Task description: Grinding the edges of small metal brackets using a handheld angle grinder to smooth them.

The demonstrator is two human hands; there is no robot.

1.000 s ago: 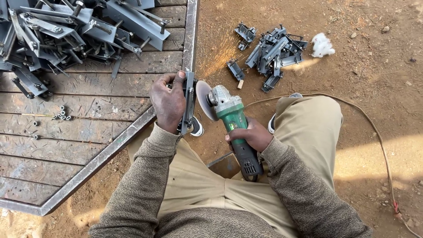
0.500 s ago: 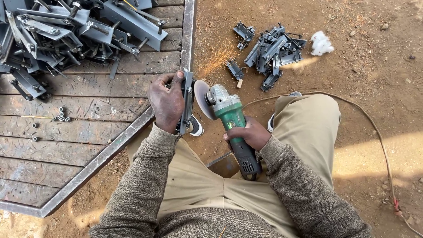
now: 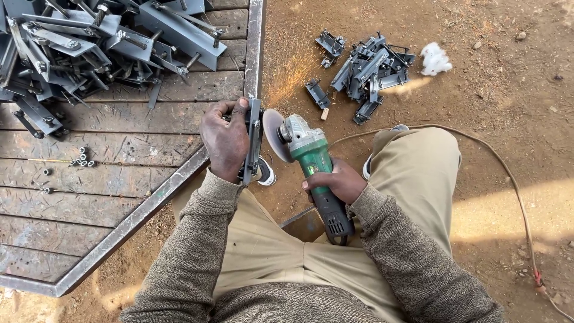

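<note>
- steel bracket (image 3: 253, 140) gripped upright in left hand (image 3: 226, 140), fingers wrapped round.
- green angle grinder (image 3: 311, 164) clasped by right hand (image 3: 336, 180).
- sparks (image 3: 290, 75) now thrown wider than before; disc judged biting.

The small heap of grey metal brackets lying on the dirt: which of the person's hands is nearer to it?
Right. The right hand grips the green angle grinder below the small heap of grey metal brackets; the left hand, holding a flat metal piece, is farther left.
</note>
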